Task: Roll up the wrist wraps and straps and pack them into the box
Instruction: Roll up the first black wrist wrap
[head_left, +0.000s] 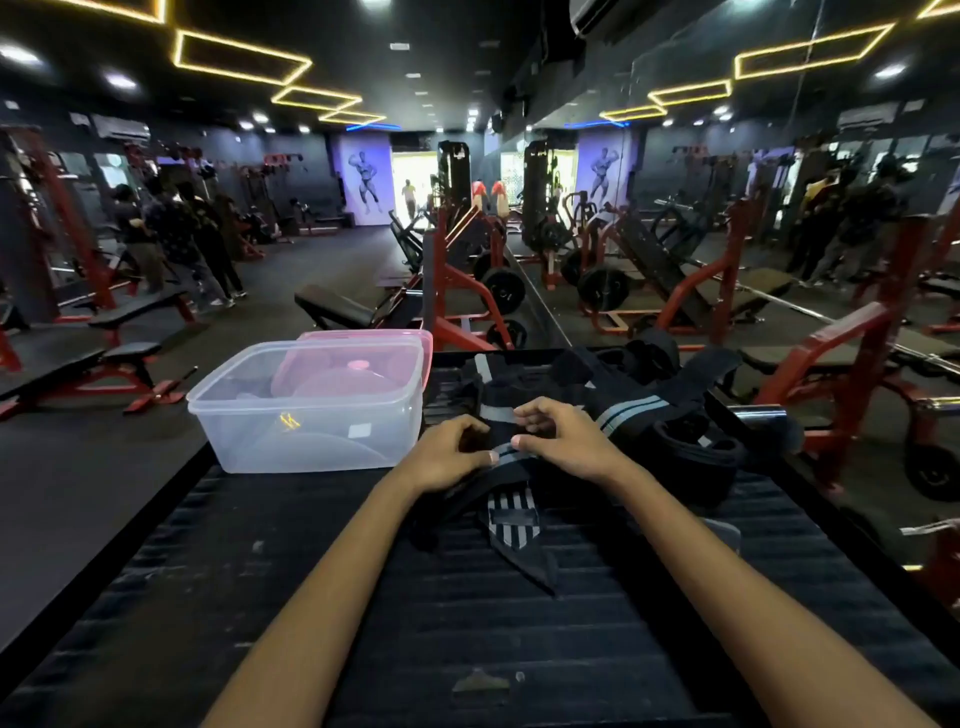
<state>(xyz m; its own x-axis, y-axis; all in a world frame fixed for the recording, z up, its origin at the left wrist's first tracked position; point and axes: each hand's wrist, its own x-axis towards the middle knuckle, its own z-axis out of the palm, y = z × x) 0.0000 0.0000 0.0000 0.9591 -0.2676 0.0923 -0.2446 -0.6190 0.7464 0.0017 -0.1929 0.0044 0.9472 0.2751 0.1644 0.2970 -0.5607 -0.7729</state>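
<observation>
Two hands meet over the dark table (363, 597): the left hand (453, 453) and right hand (563, 437) both pinch a black, grey-striped wrist wrap (511, 512), its long axis running toward the person. Behind lies a tangled pile of straps (639, 400); left of it stands the clear box (311, 415), open, no readable label, its pink lid (363, 358) leaning behind.

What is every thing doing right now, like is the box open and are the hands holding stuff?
box: open, no wraps inside
pink lid: off, behind the box
striped wrap: partly rolled, tail loose
pile of wraps: unrolled, tangled
left hand: pinching the striped wrap
right hand: pinching the striped wrap
</observation>
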